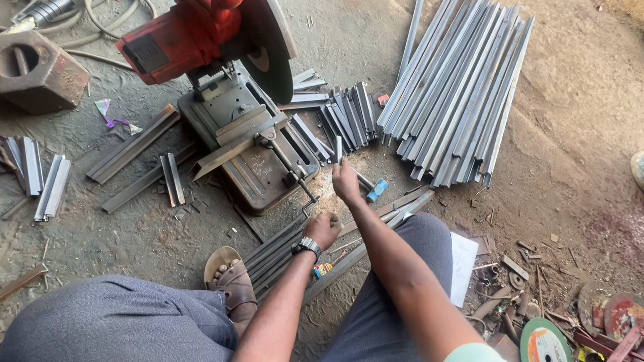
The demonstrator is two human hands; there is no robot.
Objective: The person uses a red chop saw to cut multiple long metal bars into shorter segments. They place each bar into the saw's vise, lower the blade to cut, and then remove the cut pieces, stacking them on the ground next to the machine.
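At the far left a heavy rusty metal block (31, 70) with a round hole sits on the dusty ground (604, 100), with hoses (109, 24) curling behind it. Nearer, short cut angle pieces (40, 180) lie in small groups, and two long angle bars (131, 145) lie slantwise towards the saw. The red chop saw (218, 77) stands left of centre, its abrasive disc (271, 51) raised above the grey base and vise (253, 151).

Near the bottom, a sandalled foot (229, 280) rests on the ground beside long steel bars (281, 250) that run under the person's arms. The left hand (323, 227), with a wristwatch (306, 247) on its wrist, is closed on the top of these bars, just near the saw's base. The right hand (346, 184) is a little farther and to the right, its fingers clamped around a short cut steel piece (339, 148) that points away from the person, its far end just beside a stack of short cut pieces (345, 116) right of the saw. A small blue object (376, 190) lies just right of that hand.

Farther right, a big bundle of long steel angle bars (454, 91) fans out across the ground. At the near right lie a white sheet (462, 265), rusty scraps (508, 292) and spare cutting discs (545, 341).
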